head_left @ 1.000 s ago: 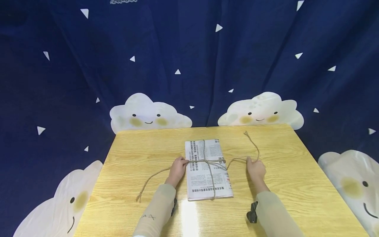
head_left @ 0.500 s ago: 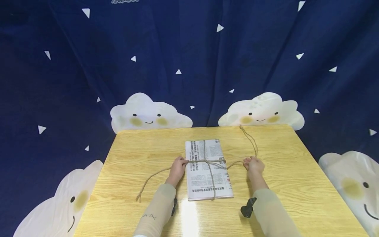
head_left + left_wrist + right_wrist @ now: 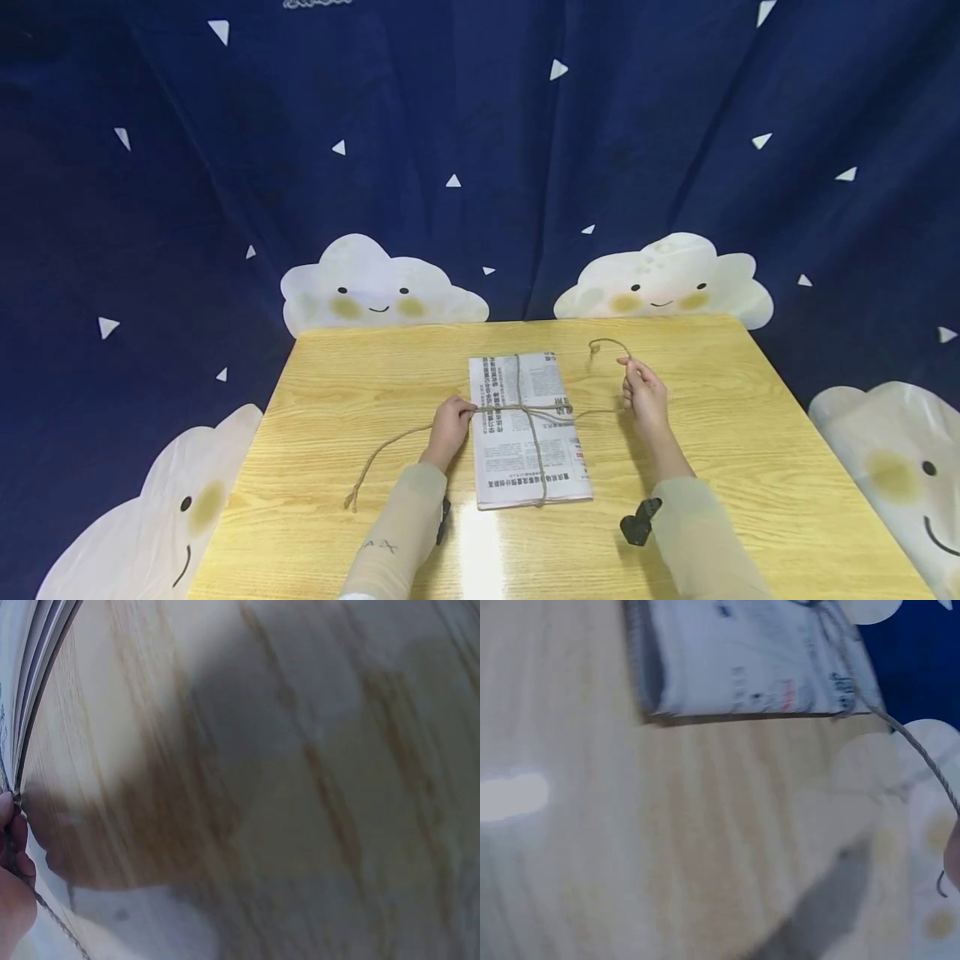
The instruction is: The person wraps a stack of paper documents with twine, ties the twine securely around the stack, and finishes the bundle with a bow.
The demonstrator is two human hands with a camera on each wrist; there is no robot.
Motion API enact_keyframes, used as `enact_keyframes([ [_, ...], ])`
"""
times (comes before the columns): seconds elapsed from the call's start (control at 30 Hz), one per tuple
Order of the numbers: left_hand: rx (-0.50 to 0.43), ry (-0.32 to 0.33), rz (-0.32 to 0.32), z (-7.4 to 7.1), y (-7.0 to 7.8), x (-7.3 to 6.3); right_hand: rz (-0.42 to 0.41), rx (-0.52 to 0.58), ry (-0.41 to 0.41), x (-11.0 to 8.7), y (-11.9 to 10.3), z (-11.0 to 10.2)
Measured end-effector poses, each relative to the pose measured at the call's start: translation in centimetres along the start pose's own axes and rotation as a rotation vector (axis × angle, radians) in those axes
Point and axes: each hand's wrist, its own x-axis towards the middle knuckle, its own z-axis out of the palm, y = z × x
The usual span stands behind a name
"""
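A folded stack of newspapers (image 3: 525, 429) lies in the middle of the wooden table (image 3: 750, 467), crossed by brown twine (image 3: 534, 410). My left hand (image 3: 452, 422) rests at the stack's left edge and pinches the twine there; the twine's left tail (image 3: 378, 458) trails over the table. My right hand (image 3: 643, 393) is raised to the right of the stack and holds the other end of the twine, whose tip (image 3: 603, 342) curls above the fingers. In the right wrist view the stack (image 3: 742, 660) shows with the twine (image 3: 907, 739) running taut to my hand. In the left wrist view, finger edges (image 3: 13, 847) touch the stack's side.
A dark blue curtain with white cloud faces (image 3: 378, 287) hangs behind and around the table. A small black device (image 3: 637, 525) is strapped under my right sleeve.
My right hand rose and moved back from the table, lifting its twine end; the loose tail that lay toward the far edge now curls above the hand. The left hand stayed put.
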Motion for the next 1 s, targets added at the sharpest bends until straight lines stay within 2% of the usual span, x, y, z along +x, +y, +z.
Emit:
enact_keyframes([
  [0.17, 0.008, 0.007, 0.002, 0.1, 0.0, 0.0, 0.023, 0.091, -0.378, 0.6, -0.8, 0.7],
  [0.33, 0.019, 0.005, 0.002, 0.1, 0.2, 0.0, 0.056, 0.204, -0.774, 1.2, -0.6, 2.1],
  [0.37, 0.019, 0.002, -0.002, 0.1, 0.2, 0.0, 0.065, 0.216, -0.843, 1.3, -0.5, 2.5],
  [0.43, 0.017, -0.002, -0.004, 0.1, 0.1, 0.0, 0.098, 0.191, -0.915, 1.5, -0.1, 3.4],
  [0.5, 0.012, -0.002, -0.002, 0.1, 0.1, 0.0, 0.14, 0.107, -0.904, 1.6, 0.4, 4.5],
  [0.53, 0.008, -0.001, 0.0, 0.1, 0.1, 0.1, 0.166, 0.039, -0.864, 1.7, 0.6, 5.0],
  [0.63, 0.006, 0.007, 0.012, 0.1, 0.1, 0.1, 0.225, -0.255, -0.689, 1.9, 1.6, 6.6],
  [0.73, 0.017, 0.012, 0.022, 0.1, 0.0, 0.1, 0.225, -0.577, -0.516, 2.1, 2.7, 7.8],
  [0.8, 0.006, 0.013, 0.022, 0.2, -0.1, 0.1, 0.196, -0.757, -0.426, 2.2, 3.3, 8.2],
  [0.87, -0.016, 0.017, 0.032, 0.2, -0.2, 0.1, 0.157, -0.862, -0.365, 2.3, 3.9, 8.5],
  [0.93, -0.042, 0.028, 0.055, 0.2, -0.4, 0.1, 0.111, -0.913, -0.336, 2.5, 4.4, 8.6],
  [0.97, -0.049, 0.035, 0.069, 0.3, -0.5, 0.1, 0.097, -0.896, -0.334, 2.6, 4.6, 8.6],
  [1.0, -0.068, 0.051, 0.113, 0.8, -1.5, 0.4, 0.077, -0.869, -0.345, 2.7, 4.8, 8.6],
])
